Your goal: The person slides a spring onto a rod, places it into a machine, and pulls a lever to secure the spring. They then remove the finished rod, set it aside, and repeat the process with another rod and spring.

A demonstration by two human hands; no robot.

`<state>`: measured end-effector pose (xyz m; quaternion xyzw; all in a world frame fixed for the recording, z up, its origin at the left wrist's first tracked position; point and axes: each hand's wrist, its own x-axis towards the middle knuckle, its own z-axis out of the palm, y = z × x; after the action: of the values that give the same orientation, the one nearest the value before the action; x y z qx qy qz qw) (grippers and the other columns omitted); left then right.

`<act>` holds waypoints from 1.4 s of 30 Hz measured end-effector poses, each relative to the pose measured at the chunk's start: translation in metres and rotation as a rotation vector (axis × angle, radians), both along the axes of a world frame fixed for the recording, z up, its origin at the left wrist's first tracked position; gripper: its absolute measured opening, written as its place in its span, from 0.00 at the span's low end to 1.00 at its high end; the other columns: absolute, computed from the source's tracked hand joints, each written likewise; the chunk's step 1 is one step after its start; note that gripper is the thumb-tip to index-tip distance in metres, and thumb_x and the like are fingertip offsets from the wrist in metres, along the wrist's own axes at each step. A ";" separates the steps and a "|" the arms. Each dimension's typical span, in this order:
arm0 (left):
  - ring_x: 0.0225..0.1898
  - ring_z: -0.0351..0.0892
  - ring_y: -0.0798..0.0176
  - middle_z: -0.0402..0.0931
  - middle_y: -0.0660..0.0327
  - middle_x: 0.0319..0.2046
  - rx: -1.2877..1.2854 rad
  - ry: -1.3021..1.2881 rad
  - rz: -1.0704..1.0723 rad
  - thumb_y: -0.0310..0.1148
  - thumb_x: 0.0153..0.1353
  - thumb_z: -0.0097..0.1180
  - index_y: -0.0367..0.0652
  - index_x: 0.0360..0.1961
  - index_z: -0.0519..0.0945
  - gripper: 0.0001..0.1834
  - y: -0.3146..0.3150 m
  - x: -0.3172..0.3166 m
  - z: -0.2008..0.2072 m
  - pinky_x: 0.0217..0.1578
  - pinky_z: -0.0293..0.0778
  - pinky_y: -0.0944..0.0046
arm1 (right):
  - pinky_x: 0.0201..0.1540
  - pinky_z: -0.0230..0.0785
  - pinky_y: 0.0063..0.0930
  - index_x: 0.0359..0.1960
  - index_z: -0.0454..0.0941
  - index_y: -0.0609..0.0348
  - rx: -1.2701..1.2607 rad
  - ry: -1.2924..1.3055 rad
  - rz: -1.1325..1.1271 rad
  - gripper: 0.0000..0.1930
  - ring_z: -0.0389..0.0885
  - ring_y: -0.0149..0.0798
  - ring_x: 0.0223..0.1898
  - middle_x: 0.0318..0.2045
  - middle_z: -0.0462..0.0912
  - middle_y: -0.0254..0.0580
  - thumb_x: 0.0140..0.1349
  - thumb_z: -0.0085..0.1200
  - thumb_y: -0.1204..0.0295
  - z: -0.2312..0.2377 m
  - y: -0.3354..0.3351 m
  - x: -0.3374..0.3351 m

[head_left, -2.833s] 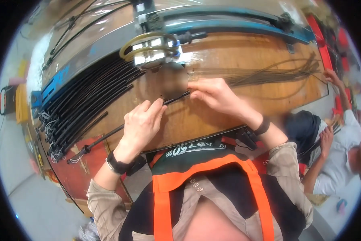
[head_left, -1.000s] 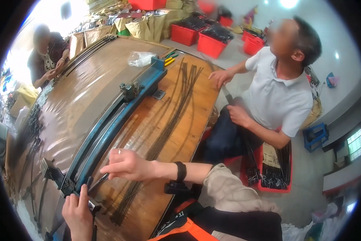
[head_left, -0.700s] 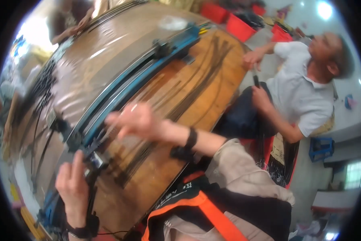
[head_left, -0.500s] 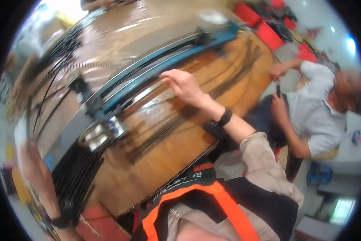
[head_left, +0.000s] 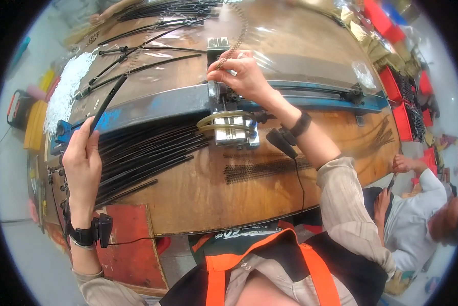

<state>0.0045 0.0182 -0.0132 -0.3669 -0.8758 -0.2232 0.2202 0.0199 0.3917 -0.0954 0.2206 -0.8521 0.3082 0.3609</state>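
My left hand (head_left: 82, 166) grips the lower end of a black tube (head_left: 109, 100), which slants up and away to the right. A long thin coil spring (head_left: 244, 26) arches over the far part of the table; one end runs down to the tube's tip, though whether it enters the tube I cannot tell. My right hand (head_left: 249, 79) pinches the other end of the spring between thumb and fingers. Just below that hand is a metal clamping fixture (head_left: 234, 130) with a yellowish hose looped round it, mounted on a blue rail (head_left: 152, 106).
A bundle of black tubes (head_left: 142, 158) lies before the rail, left of the fixture. More springs (head_left: 259, 169) rest on the table's right side. Black rods (head_left: 147, 48) and a white pile (head_left: 68, 89) lie beyond. Red bins (head_left: 404, 120) and a seated person (head_left: 412, 214) are at right.
My view has swung left, so the rail now lies almost level. My left hand has come up with the tube, and my right hand has reached past the fixture with the spring.
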 end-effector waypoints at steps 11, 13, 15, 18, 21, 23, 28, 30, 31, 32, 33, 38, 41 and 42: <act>0.31 0.77 0.49 0.76 0.50 0.33 0.011 -0.018 -0.011 0.24 0.64 0.54 0.41 0.51 0.77 0.14 0.013 -0.020 -0.020 0.33 0.73 0.57 | 0.55 0.56 0.35 0.27 0.78 0.49 0.508 -0.035 -0.297 0.04 0.78 0.36 0.40 0.24 0.80 0.30 0.58 0.61 0.69 0.007 0.020 0.012; 0.32 0.78 0.47 0.76 0.50 0.32 -0.057 -0.005 -0.008 0.26 0.64 0.55 0.42 0.49 0.78 0.13 0.009 -0.027 -0.026 0.33 0.73 0.56 | 0.57 0.54 0.37 0.29 0.78 0.48 0.500 0.004 -0.396 0.03 0.79 0.37 0.39 0.26 0.82 0.29 0.58 0.59 0.72 -0.012 0.074 0.043; 0.33 0.78 0.46 0.76 0.51 0.31 -0.118 -0.003 -0.017 0.28 0.63 0.55 0.43 0.48 0.78 0.12 0.011 -0.037 -0.033 0.32 0.73 0.54 | 0.59 0.53 0.37 0.30 0.80 0.47 0.548 -0.010 -0.549 0.05 0.79 0.37 0.43 0.30 0.83 0.29 0.57 0.58 0.75 -0.021 0.121 0.088; 0.33 0.79 0.47 0.77 0.53 0.30 -0.168 -0.010 -0.109 0.30 0.62 0.54 0.46 0.45 0.79 0.11 0.052 -0.044 -0.046 0.31 0.75 0.52 | 0.56 0.59 0.36 0.34 0.81 0.52 0.560 -0.096 -0.724 0.03 0.79 0.42 0.42 0.31 0.84 0.36 0.60 0.57 0.72 -0.008 0.182 0.148; 0.31 0.78 0.48 0.75 0.54 0.27 -0.074 0.103 -0.389 0.28 0.57 0.56 0.45 0.39 0.79 0.08 0.129 -0.052 -0.075 0.30 0.76 0.53 | 0.47 0.67 0.37 0.34 0.80 0.56 0.582 -0.127 -0.788 0.03 0.77 0.47 0.38 0.30 0.81 0.42 0.60 0.56 0.72 -0.013 0.223 0.180; 0.30 0.78 0.49 0.74 0.56 0.25 -0.078 0.106 -0.427 0.31 0.58 0.57 0.44 0.33 0.77 0.04 0.168 -0.052 -0.087 0.30 0.75 0.53 | 0.44 0.68 0.37 0.35 0.79 0.60 0.511 -0.083 -0.771 0.04 0.77 0.47 0.38 0.29 0.79 0.44 0.60 0.56 0.74 -0.022 0.235 0.191; 0.30 0.78 0.48 0.74 0.55 0.24 -0.108 0.035 -0.378 0.36 0.61 0.56 0.43 0.29 0.76 0.09 0.174 -0.057 -0.093 0.31 0.75 0.54 | 0.46 0.67 0.37 0.36 0.78 0.61 0.419 -0.126 -0.806 0.03 0.76 0.47 0.40 0.32 0.80 0.45 0.62 0.56 0.76 -0.040 0.240 0.189; 0.30 0.78 0.47 0.74 0.55 0.24 -0.107 0.009 -0.353 0.38 0.61 0.56 0.43 0.28 0.76 0.10 0.176 -0.056 -0.095 0.32 0.75 0.53 | 0.46 0.67 0.37 0.36 0.78 0.61 0.401 -0.129 -0.815 0.04 0.76 0.46 0.41 0.34 0.80 0.45 0.62 0.56 0.75 -0.043 0.241 0.185; 0.30 0.78 0.47 0.75 0.54 0.24 -0.096 -0.025 -0.341 0.39 0.62 0.56 0.43 0.28 0.76 0.11 0.178 -0.055 -0.096 0.32 0.75 0.53 | 0.46 0.67 0.37 0.37 0.78 0.61 0.384 -0.123 -0.814 0.04 0.76 0.46 0.41 0.34 0.80 0.45 0.63 0.55 0.75 -0.044 0.241 0.184; 0.31 0.78 0.46 0.75 0.54 0.24 -0.084 -0.058 -0.329 0.40 0.62 0.56 0.42 0.27 0.77 0.13 0.179 -0.055 -0.097 0.32 0.75 0.52 | 0.47 0.67 0.37 0.37 0.78 0.61 0.368 -0.116 -0.812 0.04 0.76 0.46 0.41 0.34 0.80 0.45 0.64 0.55 0.74 -0.045 0.241 0.183; 0.31 0.78 0.46 0.75 0.54 0.24 -0.085 -0.055 -0.325 0.40 0.62 0.56 0.42 0.27 0.77 0.13 0.180 -0.055 -0.098 0.32 0.75 0.52 | 0.47 0.67 0.37 0.37 0.78 0.61 0.353 -0.108 -0.811 0.05 0.75 0.45 0.41 0.35 0.80 0.45 0.65 0.55 0.73 -0.045 0.241 0.182; 0.31 0.79 0.44 0.77 0.53 0.25 -0.020 -0.099 -0.351 0.42 0.63 0.55 0.42 0.27 0.77 0.14 0.181 -0.055 -0.097 0.31 0.74 0.50 | 0.51 0.66 0.37 0.40 0.79 0.61 0.326 -0.188 -0.862 0.06 0.76 0.46 0.45 0.38 0.81 0.45 0.65 0.55 0.72 -0.046 0.243 0.189; 0.30 0.79 0.44 0.78 0.53 0.25 -0.057 -0.098 -0.375 0.41 0.63 0.54 0.42 0.27 0.77 0.14 0.183 -0.053 -0.093 0.30 0.74 0.49 | 0.56 0.65 0.36 0.45 0.81 0.59 0.407 -0.151 -0.860 0.09 0.75 0.47 0.53 0.45 0.82 0.44 0.64 0.55 0.74 -0.041 0.239 0.200; 0.30 0.79 0.43 0.77 0.52 0.25 -0.063 -0.099 -0.363 0.41 0.63 0.54 0.43 0.27 0.77 0.14 0.180 -0.053 -0.091 0.29 0.74 0.48 | 0.59 0.63 0.37 0.48 0.80 0.59 0.425 -0.119 -0.833 0.12 0.73 0.48 0.56 0.48 0.82 0.44 0.64 0.55 0.75 -0.035 0.225 0.199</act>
<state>-0.0487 0.1985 -0.1045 -0.5140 -0.8116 -0.2496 0.1216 0.2193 0.6163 -0.1306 -0.0890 -0.9315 -0.0320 0.3512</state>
